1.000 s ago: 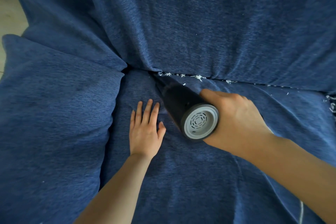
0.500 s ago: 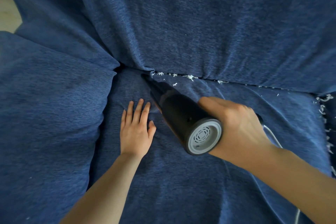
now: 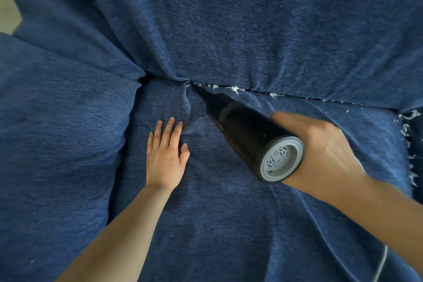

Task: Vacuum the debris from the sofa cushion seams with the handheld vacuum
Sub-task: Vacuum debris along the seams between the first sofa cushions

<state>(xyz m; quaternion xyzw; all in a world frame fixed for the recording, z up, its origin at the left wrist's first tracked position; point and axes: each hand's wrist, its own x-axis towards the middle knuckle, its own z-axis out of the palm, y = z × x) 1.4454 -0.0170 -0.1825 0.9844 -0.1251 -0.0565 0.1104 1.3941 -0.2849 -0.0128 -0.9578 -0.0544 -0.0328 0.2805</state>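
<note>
My right hand [image 3: 325, 151] grips a black handheld vacuum [image 3: 249, 135] with a grey vented end cap. Its narrow nozzle points up-left, and the tip sits at the back seam [image 3: 297, 96] of the blue seat cushion [image 3: 217, 224], near the seam's left end. White debris [image 3: 234, 89] lies scattered along that seam to the right of the nozzle. More white shreds [image 3: 409, 139] line the cushion's right-hand seam. My left hand [image 3: 166, 153] rests flat on the cushion with fingers spread, left of the vacuum, holding nothing.
A blue back cushion [image 3: 251, 25] fills the top of the view. Another blue cushion [image 3: 57, 133] bulges at the left. A thin white cord [image 3: 381, 263] trails off at the lower right. A patch of pale floor [image 3: 8, 16] shows at the far left.
The vacuum has swung so its rear end sits further right and lower, with the nozzle tip kept at the seam's left end. My left hand stays flat on the cushion.
</note>
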